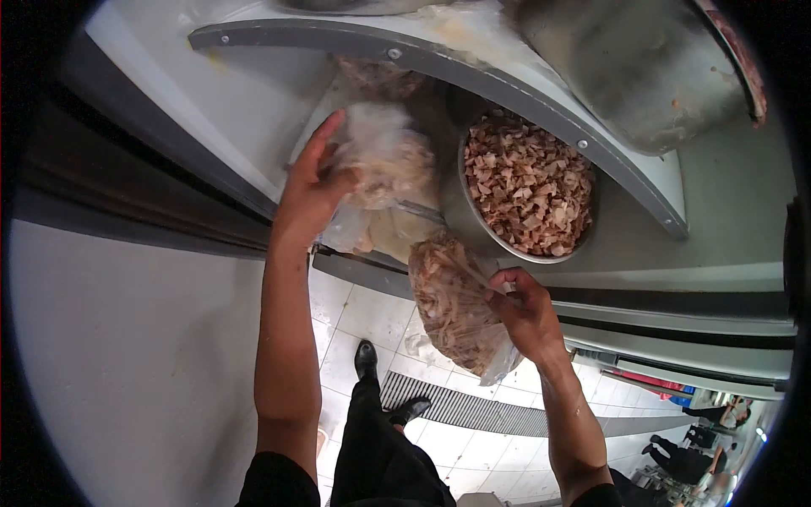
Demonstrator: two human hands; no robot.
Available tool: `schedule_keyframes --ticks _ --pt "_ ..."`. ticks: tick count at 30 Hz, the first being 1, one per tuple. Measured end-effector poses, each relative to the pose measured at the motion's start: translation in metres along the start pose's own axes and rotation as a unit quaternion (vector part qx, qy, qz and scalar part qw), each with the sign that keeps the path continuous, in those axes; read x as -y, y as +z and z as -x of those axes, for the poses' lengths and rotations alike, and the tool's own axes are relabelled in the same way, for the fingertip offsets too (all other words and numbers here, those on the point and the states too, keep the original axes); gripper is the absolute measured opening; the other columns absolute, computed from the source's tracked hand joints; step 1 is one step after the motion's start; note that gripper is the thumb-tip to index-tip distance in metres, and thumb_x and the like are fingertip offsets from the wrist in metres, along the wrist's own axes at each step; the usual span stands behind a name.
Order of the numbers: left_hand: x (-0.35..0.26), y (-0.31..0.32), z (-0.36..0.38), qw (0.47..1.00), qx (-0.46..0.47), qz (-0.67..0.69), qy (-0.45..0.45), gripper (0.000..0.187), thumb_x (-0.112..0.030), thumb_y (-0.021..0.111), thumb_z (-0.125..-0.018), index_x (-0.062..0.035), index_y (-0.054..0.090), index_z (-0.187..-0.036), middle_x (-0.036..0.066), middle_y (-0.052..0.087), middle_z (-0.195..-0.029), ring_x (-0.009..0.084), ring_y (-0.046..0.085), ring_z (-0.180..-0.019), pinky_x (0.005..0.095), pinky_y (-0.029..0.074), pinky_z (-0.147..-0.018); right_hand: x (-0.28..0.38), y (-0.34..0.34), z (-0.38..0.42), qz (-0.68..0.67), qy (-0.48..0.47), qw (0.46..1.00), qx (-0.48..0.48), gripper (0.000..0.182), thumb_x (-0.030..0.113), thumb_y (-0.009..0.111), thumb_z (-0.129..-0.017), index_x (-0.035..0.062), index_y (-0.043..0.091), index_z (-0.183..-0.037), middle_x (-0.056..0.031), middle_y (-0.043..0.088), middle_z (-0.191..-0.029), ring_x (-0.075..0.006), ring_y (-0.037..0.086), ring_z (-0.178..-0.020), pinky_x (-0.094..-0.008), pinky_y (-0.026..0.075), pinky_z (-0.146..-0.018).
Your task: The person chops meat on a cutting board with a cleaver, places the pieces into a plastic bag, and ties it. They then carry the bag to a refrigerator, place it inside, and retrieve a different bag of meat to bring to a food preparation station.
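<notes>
Clear plastic bag of pale shredded meat, centre of frame, hangs below the counter edge over the tiled floor. Right hand closed on the bag's upper right side, fingers pinching the plastic; the bag sags down and left from the grip.

Second clear plastic bag of pale frozen-looking food, upper centre, lies at the opening of a recess in the white counter. Left hand pressed against this bag's left side, fingers extended upward and partly open, thumb against the plastic; whether it grips or only steadies the bag cannot be told. More clear bags lie just beneath it.

Round steel bowl of diced brownish-pink meat, right of the upper bag, touching or just beside it. Curved grey metal bar arcs over bowl and bags. Large steel pot, upper right of frame.

Lower centre: dark trousers and black shoes on white floor tiles beside a metal drain grate. Other people visible at lower right, small and distant.
</notes>
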State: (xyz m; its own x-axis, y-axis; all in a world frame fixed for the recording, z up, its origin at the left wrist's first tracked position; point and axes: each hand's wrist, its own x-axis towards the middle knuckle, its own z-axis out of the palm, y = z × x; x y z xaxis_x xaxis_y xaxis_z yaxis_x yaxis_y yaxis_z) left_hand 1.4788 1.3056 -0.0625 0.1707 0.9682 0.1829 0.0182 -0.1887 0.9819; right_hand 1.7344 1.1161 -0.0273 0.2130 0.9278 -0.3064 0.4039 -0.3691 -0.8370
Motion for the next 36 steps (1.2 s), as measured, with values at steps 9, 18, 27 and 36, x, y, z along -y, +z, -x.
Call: schedule_keyframes --ticks 9,18,27,36 --pt "-0.002 0.04 -0.027 0.989 -0.037 -0.13 -0.065 0.064 -0.013 0.076 -0.071 -0.0004 0.051 -0.129 0.019 0.061 -0.123 0.0315 0.061 -0.111 0.0382 0.046 -0.094 -0.016 0.001 0.0 -0.04 -0.035 0.999 0.004 0.031 0.028 0.046 -0.102 0.001 0.06 -0.104 -0.001 0.061 -0.089 -0.0083 0.05 -0.082 -0.0245 0.042 -0.076" --pt "0.04 0.024 -0.037 0.958 -0.141 0.243 -0.058 0.039 -0.004 0.061 -0.086 -0.0002 0.054 -0.124 0.014 0.064 -0.113 0.0262 0.065 -0.102 0.0354 0.055 -0.083 -0.021 0.005 0.004 -0.084 0.044 0.995 0.022 0.018 0.018 0.053 -0.099 0.0023 0.062 -0.1 0.0025 0.059 -0.089 -0.0076 0.049 -0.086 -0.0232 0.04 -0.081" --pt "-0.057 0.069 0.001 0.915 -0.109 0.384 -0.052 0.041 -0.002 0.066 -0.084 0.0018 0.055 -0.123 0.011 0.064 -0.111 0.0211 0.064 -0.104 0.0353 0.055 -0.085 -0.023 0.009 0.023 -0.081 0.099 0.992 0.01 0.016 0.016 0.057 -0.096 0.0025 0.063 -0.101 0.0037 0.058 -0.084 -0.0055 0.047 -0.077 -0.0219 0.04 -0.072" --pt "-0.076 0.173 -0.033 0.997 -0.017 0.056 0.04 0.033 -0.012 0.059 -0.081 0.0034 0.059 -0.11 0.022 0.068 -0.101 0.0349 0.066 -0.094 0.0386 0.049 -0.086 -0.038 0.006 0.022 -0.11 0.088 0.99 0.014 0.013 0.012 0.059 -0.094 0.0024 0.063 -0.101 0.0023 0.061 -0.087 -0.0061 0.051 -0.077 -0.0229 0.043 -0.073"
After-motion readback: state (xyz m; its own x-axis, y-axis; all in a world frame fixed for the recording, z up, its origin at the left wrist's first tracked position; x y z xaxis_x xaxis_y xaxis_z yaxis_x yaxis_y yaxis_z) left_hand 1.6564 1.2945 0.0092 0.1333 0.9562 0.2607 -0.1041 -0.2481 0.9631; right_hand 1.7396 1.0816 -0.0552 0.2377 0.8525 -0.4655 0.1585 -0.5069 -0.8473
